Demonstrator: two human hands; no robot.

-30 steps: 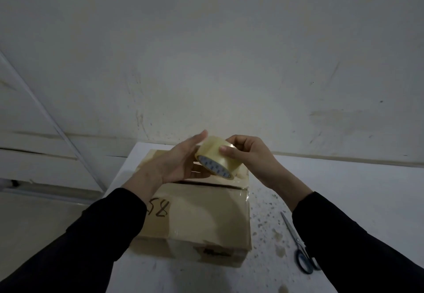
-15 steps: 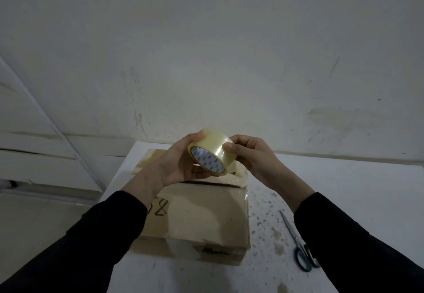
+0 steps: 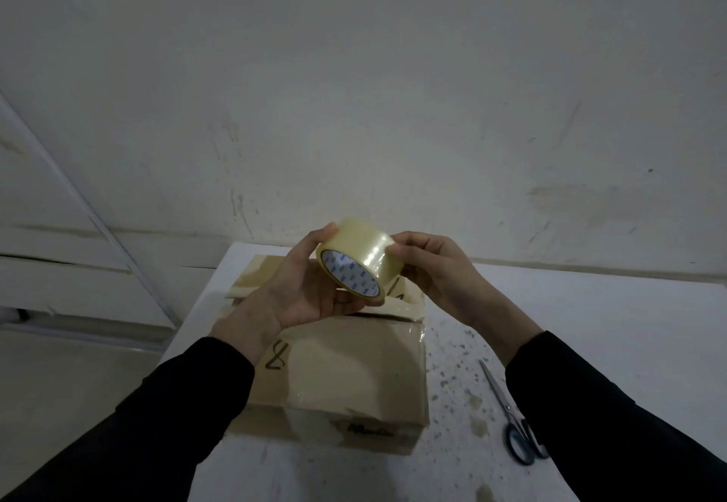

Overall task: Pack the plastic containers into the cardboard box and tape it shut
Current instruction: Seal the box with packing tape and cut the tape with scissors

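Overhead, tape roll (image 3: pixel 360 261) pinched by left hand (image 3: pixel 305 289) and right hand (image 3: pixel 432 271); cardboard box (image 3: pixel 346 368) seam possibly unsealed, partly hidden.

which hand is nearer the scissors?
Right. The right hand is up on the tape roll, above-left of the scissors; the left hand is farther left.

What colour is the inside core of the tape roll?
White with small blue printed lettering, seen in the head view on the tape roll, held in both hands.

The box (image 3: pixel 342 379) lies on the table (image 3: pixel 590 324). The tape roll (image 3: pixel 360 263) is above its far end, at 12 o'clock. The scissors (image 3: pixel 511 419) lie at 3 o'clock.
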